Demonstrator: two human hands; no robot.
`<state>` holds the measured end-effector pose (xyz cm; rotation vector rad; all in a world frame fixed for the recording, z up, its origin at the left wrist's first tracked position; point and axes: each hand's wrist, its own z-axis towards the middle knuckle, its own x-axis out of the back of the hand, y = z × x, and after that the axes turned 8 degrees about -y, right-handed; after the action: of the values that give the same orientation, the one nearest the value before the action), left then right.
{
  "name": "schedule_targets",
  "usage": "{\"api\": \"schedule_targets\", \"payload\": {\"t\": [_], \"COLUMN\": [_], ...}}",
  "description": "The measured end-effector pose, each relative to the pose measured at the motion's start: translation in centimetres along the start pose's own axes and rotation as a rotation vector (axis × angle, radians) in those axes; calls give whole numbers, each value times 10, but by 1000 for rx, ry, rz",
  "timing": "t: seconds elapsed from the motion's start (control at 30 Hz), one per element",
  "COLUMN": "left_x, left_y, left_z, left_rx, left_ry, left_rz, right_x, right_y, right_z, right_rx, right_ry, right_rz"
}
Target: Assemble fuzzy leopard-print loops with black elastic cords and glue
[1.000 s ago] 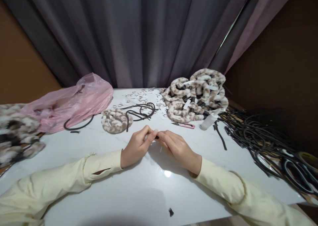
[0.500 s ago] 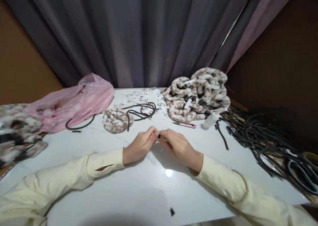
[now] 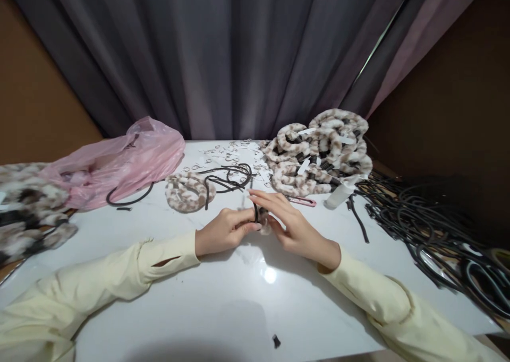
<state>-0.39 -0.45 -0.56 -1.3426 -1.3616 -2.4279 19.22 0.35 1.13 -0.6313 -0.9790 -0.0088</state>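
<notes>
In the middle of the head view, my left hand point(image 3: 227, 230) pinches a black cord point(image 3: 255, 212) between thumb and forefinger. A small brown-and-white fluffy piece point(image 3: 264, 225) shows beside the cord, partly hidden by fingers. My right hand point(image 3: 297, 228) reaches over from the other side with its fingers stretched and apart, close to the fluffy piece; whether it touches the piece I cannot tell. Just beyond the hands lie a fluffy ring point(image 3: 187, 192) and a tangle of black cord point(image 3: 235, 177).
A pink plastic bag point(image 3: 119, 160) stands at the left, beside more fluffy material point(image 3: 34, 203). Fluffy loops with white tags point(image 3: 322, 149) are heaped at the back right. Nearby are a pink-handled cutter point(image 3: 305, 201), a clear bottle point(image 3: 338, 196), black cords point(image 3: 398, 213) and a black scrap point(image 3: 276, 342).
My right hand has opened its fingers and shifted slightly right. The cord and fluffy piece, mostly hidden by both hands before, now show between them.
</notes>
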Motion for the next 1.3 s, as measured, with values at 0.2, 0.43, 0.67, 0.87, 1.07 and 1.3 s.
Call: {"api": "schedule_targets", "payload": {"t": [0.2, 0.43, 0.67, 0.87, 1.07, 1.3], "left_x": [-1, 1, 0, -3, -5, 1], "left_y": [-1, 7, 16, 20, 13, 1], "left_z": [-1, -1, -3, -5, -8, -7], "left_rx": [-65, 24, 30, -18, -176, -685], "left_ry": [-54, -45, -50, -2, 53, 253], "left_rz": [69, -70, -156, -112, 159, 869], "right_x": [-2, -1, -7, -13, -14, -10], "right_y": [0, 6, 10, 15, 15, 10], "right_z": [-1, -3, -5, -6, -4, -1], "right_rx": [-23, 96, 99, 102, 82, 181], "right_ry": [-129, -68, 35, 66, 64, -18], "right_rz": [-44, -384, -388, -335, -196, 33]}}
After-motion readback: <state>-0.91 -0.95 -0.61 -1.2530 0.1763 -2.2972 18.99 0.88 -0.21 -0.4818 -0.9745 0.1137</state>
